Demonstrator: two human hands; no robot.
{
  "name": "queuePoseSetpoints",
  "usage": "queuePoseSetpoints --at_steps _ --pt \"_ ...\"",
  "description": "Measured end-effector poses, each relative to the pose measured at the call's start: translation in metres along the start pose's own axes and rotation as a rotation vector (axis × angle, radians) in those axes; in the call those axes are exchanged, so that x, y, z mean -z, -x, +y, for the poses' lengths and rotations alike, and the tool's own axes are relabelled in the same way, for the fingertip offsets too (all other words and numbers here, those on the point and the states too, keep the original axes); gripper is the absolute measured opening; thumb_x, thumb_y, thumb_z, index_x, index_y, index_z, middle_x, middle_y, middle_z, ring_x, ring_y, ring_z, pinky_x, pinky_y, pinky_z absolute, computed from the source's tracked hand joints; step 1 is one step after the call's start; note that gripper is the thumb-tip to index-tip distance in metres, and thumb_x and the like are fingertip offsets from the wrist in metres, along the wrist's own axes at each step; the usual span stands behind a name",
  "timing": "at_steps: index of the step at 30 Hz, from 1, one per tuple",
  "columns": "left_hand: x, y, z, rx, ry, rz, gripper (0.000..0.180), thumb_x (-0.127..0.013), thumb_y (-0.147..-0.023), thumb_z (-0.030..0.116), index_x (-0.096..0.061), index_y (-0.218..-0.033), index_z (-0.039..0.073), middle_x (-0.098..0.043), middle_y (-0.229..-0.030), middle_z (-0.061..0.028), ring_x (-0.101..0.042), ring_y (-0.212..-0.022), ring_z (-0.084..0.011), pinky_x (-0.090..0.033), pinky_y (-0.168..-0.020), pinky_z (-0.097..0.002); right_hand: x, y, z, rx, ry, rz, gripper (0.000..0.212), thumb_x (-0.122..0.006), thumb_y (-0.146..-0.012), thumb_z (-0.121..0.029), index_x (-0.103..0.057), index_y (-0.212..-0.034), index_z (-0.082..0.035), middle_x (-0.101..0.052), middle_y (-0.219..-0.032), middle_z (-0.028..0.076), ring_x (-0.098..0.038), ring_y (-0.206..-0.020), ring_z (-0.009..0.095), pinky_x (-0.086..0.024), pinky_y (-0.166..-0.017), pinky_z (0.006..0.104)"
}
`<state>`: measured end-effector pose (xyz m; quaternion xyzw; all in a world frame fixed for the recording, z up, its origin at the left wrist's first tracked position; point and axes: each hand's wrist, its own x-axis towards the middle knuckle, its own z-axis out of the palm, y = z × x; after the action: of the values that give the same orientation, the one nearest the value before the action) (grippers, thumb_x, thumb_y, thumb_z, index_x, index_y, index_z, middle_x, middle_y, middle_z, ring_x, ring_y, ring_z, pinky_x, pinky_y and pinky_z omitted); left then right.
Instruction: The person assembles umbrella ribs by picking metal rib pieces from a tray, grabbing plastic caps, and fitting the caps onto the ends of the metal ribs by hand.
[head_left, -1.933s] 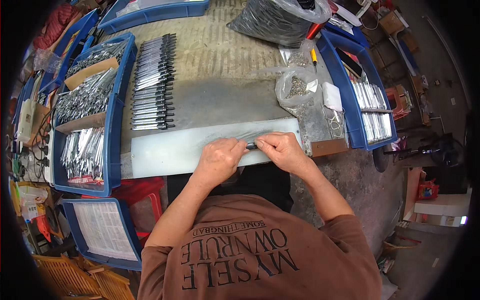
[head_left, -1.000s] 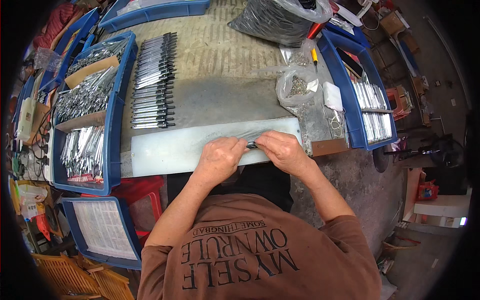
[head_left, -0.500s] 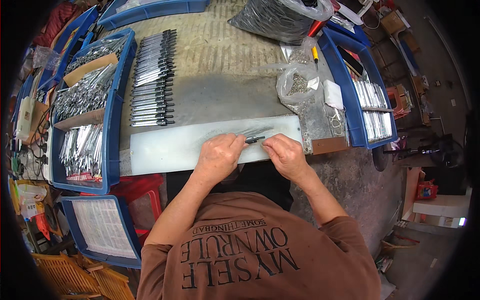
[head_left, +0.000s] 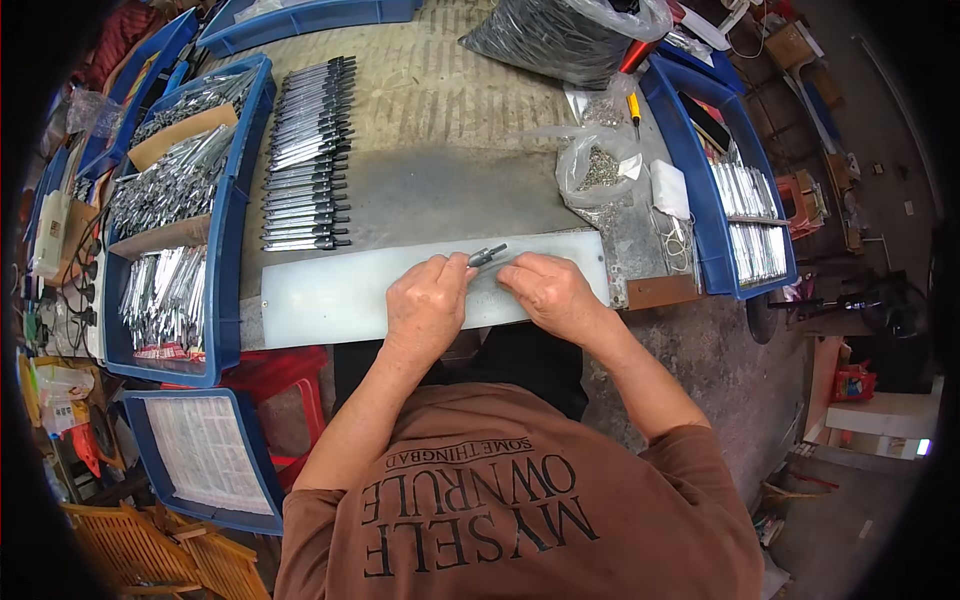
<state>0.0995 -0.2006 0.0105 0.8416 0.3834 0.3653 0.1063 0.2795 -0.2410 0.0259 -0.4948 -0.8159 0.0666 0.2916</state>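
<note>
In my left hand (head_left: 428, 302), the closed fingers grip a slim metal rod-shaped tool (head_left: 487, 256), its dark collar and thin end sticking out to the upper right. Most of its body is hidden by that hand. My right hand (head_left: 548, 290) is just right of the tool's end, thumb and fingers pinched together; whatever is between them is too small or hidden to name. Both hands are over a pale white board (head_left: 325, 300) at the table's near edge. A long column of similar silver rods with dark collars (head_left: 308, 165) lies side by side beyond the board.
On the left, a blue bin (head_left: 228, 265) holds many silver rods between cardboard dividers. A clear bag of small metal parts (head_left: 600, 172), a yellow-handled screwdriver (head_left: 634, 108) and a white box (head_left: 669, 190) are to the right, beside another blue bin (head_left: 735, 290). A black-filled bag (head_left: 545, 45) stands behind.
The tool has tilted, its thin end now pointing up and away instead of rightward. Both hands have shifted slightly; my right hand has come left and closer to my left hand.
</note>
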Motion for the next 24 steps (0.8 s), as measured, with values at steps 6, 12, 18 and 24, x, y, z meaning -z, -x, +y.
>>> queuePoseSetpoints --at_steps 6,12,18,24 --pt "0.001 -0.002 0.0 0.003 0.024 -0.02 0.011 -0.063 -0.075 0.011 -0.056 -0.08 0.004 -0.052 -0.063 -0.0069 -0.056 -0.056 -0.0231 -0.045 -0.049 -0.0334 0.004 -0.006 0.009 0.138 -0.011 -0.125 0.015 -0.059 -0.068 -0.002 -0.059 -0.083 -0.004 -0.055 -0.072 0.006 -0.057 -0.066 0.024 -0.046 -0.057 0.0342" --pt "0.0 -0.001 -0.001 -0.012 0.043 -0.003 0.011 -0.063 -0.075 0.011 -0.056 -0.08 0.004 -0.052 -0.063 -0.0069 -0.055 -0.055 -0.0232 -0.045 -0.049 -0.0336 0.009 -0.012 0.009 0.187 0.077 -0.247 0.01 -0.055 -0.071 -0.006 -0.053 -0.081 -0.006 -0.05 -0.07 0.006 -0.054 -0.064 0.024 -0.043 -0.057 0.0342" --pt "0.0 0.001 -0.002 0.0 0.05 -0.027 0.015 -0.066 -0.073 0.009 -0.058 -0.085 0.004 -0.054 -0.064 -0.0073 -0.056 -0.056 -0.0243 -0.044 -0.05 -0.034 0.001 -0.008 0.006 0.177 0.122 -0.202 0.008 -0.054 -0.074 -0.007 -0.052 -0.08 -0.003 -0.05 -0.071 0.008 -0.054 -0.064 0.025 -0.043 -0.058 0.0352" --pt "0.001 0.0 -0.001 -0.013 0.041 -0.038 0.016 -0.066 -0.072 0.009 -0.058 -0.085 0.004 -0.054 -0.064 -0.0074 -0.056 -0.056 -0.0244 -0.044 -0.05 -0.0339 -0.001 -0.005 0.004 0.113 0.119 -0.142 0.007 -0.055 -0.074 -0.006 -0.053 -0.079 -0.001 -0.05 -0.071 0.009 -0.054 -0.065 0.025 -0.044 -0.059 0.0355"
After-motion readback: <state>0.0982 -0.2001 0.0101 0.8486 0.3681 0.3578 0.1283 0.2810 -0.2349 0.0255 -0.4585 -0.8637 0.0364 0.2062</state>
